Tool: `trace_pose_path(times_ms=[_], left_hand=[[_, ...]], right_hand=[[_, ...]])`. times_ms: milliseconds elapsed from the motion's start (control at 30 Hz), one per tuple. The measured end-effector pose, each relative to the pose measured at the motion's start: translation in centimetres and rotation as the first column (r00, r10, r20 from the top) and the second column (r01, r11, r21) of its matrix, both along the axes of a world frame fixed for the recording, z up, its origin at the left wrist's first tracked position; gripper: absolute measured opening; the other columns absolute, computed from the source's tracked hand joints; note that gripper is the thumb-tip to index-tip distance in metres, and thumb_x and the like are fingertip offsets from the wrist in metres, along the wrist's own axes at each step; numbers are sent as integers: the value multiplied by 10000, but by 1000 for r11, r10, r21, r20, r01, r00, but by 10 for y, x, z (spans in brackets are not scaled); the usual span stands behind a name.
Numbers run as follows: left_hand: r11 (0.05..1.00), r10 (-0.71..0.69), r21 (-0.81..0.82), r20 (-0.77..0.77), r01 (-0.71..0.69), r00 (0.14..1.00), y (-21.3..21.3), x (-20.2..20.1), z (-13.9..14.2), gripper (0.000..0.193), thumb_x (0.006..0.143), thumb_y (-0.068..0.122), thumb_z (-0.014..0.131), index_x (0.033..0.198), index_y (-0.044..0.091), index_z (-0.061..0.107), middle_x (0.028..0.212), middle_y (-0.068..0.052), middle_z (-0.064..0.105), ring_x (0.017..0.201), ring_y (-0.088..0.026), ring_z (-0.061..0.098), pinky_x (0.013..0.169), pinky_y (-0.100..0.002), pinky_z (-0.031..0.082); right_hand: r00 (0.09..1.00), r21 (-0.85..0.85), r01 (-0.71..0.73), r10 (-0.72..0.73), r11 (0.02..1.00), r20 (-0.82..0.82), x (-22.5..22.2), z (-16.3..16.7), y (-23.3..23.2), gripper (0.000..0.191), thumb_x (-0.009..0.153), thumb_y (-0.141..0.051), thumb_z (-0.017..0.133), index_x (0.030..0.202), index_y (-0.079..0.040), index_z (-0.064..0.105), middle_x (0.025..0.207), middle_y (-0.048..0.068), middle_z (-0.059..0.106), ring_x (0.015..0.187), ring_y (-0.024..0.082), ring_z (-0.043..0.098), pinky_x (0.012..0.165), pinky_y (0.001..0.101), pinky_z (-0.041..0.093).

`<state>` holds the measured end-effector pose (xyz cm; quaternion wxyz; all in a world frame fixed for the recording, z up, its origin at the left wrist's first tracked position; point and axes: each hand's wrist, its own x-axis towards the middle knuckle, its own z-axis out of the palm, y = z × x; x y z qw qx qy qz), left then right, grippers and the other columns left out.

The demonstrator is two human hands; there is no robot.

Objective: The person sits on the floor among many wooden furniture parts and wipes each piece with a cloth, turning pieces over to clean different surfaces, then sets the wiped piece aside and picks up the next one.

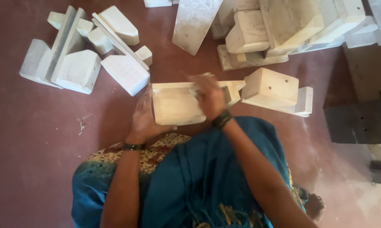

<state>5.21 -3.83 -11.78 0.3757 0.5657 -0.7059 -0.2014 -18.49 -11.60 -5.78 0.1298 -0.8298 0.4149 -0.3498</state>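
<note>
Wood is everywhere in the head view: pale, unpainted pieces lie on a dark red floor (38, 139). The person sits low, and the block (175, 105) in work rests at the knees, near the middle of the floor, just above a blue cloth (207, 177) that covers the lap.

The left hand (143, 120) lies flat against the left end of the block, with the fingers closed around its edge, and steadies it. The right hand (209, 96) is on the top of the block, and it is blurred. It seems to press something small against the wood, but I cannot tell what it is, or how tightly the fingers close on it.

A second block (274, 90) lies just beside, to the right, and it nearly touches the first one. A pile (274, 29) of similar pieces lies near the far edge, and a group (85, 55) lies at the far left.

The risks, as I judge them: the block has only one hand to hold it, so a strong push from the right hand could make it slide or turn toward the second block. The left fingers sit close to the top face and could be scraped. A loose fold of cloth could also catch under the block.
</note>
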Motion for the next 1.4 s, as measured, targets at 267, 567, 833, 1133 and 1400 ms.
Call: trace_pose_path(times_ms=[267, 567, 833, 1133, 1400], left_hand=[[999, 13, -51, 139, -6, 990, 2, -1, -13, 1291, 535, 531, 979, 1518, -2, 334, 1486, -270, 469, 1413, -431, 439, 1165, -519, 363], [996, -15, -85, 19, 16, 1000, 3, -2, 24, 1405, 481, 477, 986, 1569, -39, 261, 1526, -262, 455, 1408, -419, 456, 1156, -522, 365], [999, -18, -43, 33, 20, 999, 1, -1, 16, 1432, 454, 465, 989, 1566, -35, 238, 1547, -266, 421, 1421, -423, 434, 1169, -509, 346], [995, 2, 98, -40, 2, 999, 0, 3, 17, 1503, 447, 496, 991, 1581, -64, 178, 1497, -274, 469, 1355, -423, 503, 1107, -472, 433], [957, 98, 278, -49, -81, 994, -4, 1, 20, 1493, 436, 499, 986, 1588, -18, 190, 1462, -260, 524, 1262, -407, 587, 1058, -448, 487]], right_hand=[[949, -91, -313, 309, 945, -60, 81, 24, 38, 489, 874, 28, 616, 1361, -24, 620, 1463, 171, 546, 1453, 385, 469, 1210, 461, 432], [981, -76, 19, -33, 997, -189, -32, -8, -12, 512, 797, 78, 567, 1267, -61, 714, 1284, 171, 658, 1193, 393, 577, 1064, 493, 463], [842, 6, 451, -424, 892, -334, -166, -32, -25, 311, 859, -23, 640, 1146, -87, 740, 1205, 159, 710, 1130, 409, 618, 997, 497, 486], [914, 44, 399, -395, 916, -90, -147, -71, -27, 472, 916, -63, 614, 1386, -33, 579, 1343, 249, 613, 1201, 471, 581, 1013, 511, 479], [924, 168, 381, -381, 909, -35, -139, -75, -33, 447, 893, -84, 593, 1338, -44, 596, 1211, 294, 659, 1110, 503, 617, 944, 533, 511]])
